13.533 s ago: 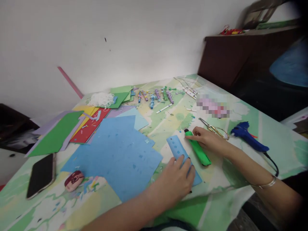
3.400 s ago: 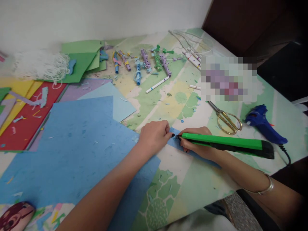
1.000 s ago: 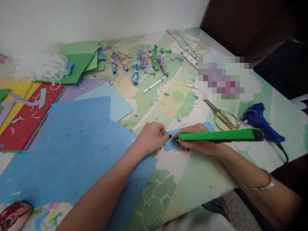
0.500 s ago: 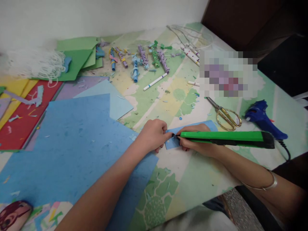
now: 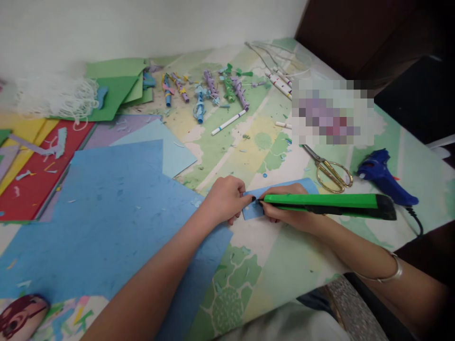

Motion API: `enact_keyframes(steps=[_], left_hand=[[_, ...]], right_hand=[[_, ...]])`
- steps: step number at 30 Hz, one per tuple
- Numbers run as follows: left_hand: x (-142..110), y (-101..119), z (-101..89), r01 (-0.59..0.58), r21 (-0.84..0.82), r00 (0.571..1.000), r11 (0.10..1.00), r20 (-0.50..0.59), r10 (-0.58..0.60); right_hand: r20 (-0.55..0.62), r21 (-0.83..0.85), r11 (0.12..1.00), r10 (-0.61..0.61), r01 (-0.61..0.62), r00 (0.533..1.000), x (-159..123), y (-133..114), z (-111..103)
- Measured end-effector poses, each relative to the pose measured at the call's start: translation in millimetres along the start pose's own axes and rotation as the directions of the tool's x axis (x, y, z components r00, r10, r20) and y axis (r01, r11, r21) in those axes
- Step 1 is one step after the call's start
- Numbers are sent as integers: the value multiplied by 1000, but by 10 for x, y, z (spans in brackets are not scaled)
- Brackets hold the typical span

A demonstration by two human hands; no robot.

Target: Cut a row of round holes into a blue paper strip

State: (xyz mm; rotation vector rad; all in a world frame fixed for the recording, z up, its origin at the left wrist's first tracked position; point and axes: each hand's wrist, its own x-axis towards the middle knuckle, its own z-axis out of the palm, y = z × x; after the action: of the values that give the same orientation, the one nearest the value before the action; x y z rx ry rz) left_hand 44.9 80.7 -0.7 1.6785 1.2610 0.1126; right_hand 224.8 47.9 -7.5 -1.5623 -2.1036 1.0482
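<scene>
My right hand [image 5: 289, 190] is closed around the front end of a green and black utility knife [image 5: 327, 201], its body lying back over the wrist. The knife's tip is down at a small blue paper piece [image 5: 254, 213] on the table; the blade itself is too small to make out. My left hand [image 5: 225, 199] has curled fingers, with the thumb pressed on the left end of that piece, close to the tip. Under my left forearm spreads a large blue sheet [image 5: 106, 213].
Gold-handled scissors [image 5: 333, 175] and a blue glue gun [image 5: 386, 175] lie to the right. Several decorated paper rolls [image 5: 200, 106] and a white marker [image 5: 229, 122] lie farther back. White string [image 5: 53, 97] and green sheets [image 5: 117, 90] are back left. A blurred patch [image 5: 330, 113] hides part of the table.
The view has shifted slightly. Both hands keep nearly the same place on the small blue paper, with the knife tip still between them.
</scene>
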Motion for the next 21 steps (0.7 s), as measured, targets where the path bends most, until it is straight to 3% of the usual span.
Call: enact_keyframes(steps=[6,10,14,17,21], left_hand=[[-102,31,37,48,-51,998,998,46,-45],[-143,43,62,86,-62,993,994,80,-81],[-104,48,100,95,-12,995,995,0,-95],[-67,48,134,89,51,993,995,-85,-85],[-56,36,154,72,96,993,993,-97,-63]], right_hand=[[-74,-53,992,-119,115,990,-59,32,18],[-13,31,999,-45,45,999,-34,16,-39],[110,169,985,6,-25,994,4,33,-87],[75,164,986,21,-33,997,4,60,-68],[36,117,993,7,-11,999,-7,69,-28]])
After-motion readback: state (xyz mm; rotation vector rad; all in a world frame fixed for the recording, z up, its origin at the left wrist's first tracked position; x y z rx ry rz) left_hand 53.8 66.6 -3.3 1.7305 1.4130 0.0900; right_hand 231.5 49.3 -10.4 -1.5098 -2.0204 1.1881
